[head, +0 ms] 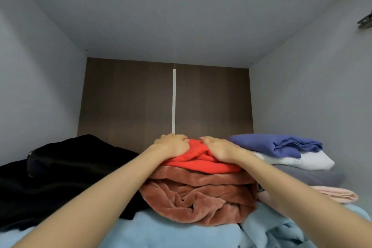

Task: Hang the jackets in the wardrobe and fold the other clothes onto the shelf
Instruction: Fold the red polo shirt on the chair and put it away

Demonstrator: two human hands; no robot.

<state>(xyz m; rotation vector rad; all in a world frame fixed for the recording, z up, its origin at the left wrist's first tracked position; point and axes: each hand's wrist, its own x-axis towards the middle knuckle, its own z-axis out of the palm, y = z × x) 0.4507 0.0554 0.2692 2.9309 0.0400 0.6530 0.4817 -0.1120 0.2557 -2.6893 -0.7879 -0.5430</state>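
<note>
Two layers nearest: pale blue fabric (pixel 171 233) underneath, rust velvet garment (pixel 197 197) folded on it. On top, red garment (pixel 201 162), gripped by left hand (pixel 173 146) and right hand (pixel 219 150) side by side, fingers curled into its upper fold, probably to settle it squarely on the stack. Alongside: black garment (pixel 70 167) left, blue garment (pixel 275 144) topping a folded pile right. Behind, dark back panel (pixel 128 96).

Soft, even light is let in, seemingly from the open front; the back panel (pixel 128 96) is left dim. Detail in the black garment (pixel 70 167) is swallowed by shadow. The side walls (pixel 30 86) are bowed by wide-angle distortion; the red garment (pixel 201 165) is rendered vivid, slightly soft.
</note>
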